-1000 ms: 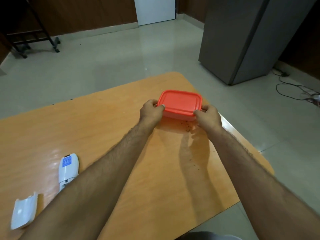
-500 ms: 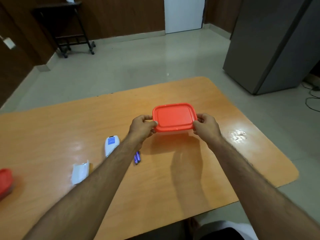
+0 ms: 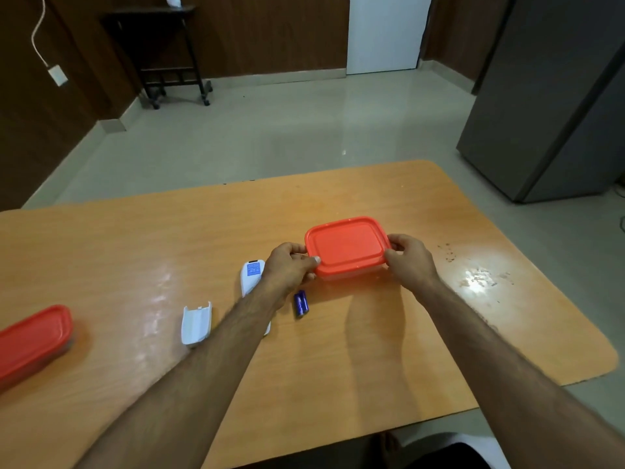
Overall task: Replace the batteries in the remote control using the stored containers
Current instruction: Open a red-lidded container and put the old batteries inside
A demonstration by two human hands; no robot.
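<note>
Orange wooden table (image 3: 372, 350): at frame centre, left hand (image 3: 287, 265) and right hand (image 3: 411, 257) fingers clamp opposite ends of the red-lidded rectangular plastic container (image 3: 346, 247).

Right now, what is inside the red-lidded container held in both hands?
Cannot tell: the red lid covers the container, gripped by the left hand and right hand.

Both forearms are bare to the frame's edge and hairy, with no sleeves, watch or rings showing. The left hand (image 3: 287, 265) and right hand (image 3: 411, 260) are ungloved, fingernails short and plain.
</note>
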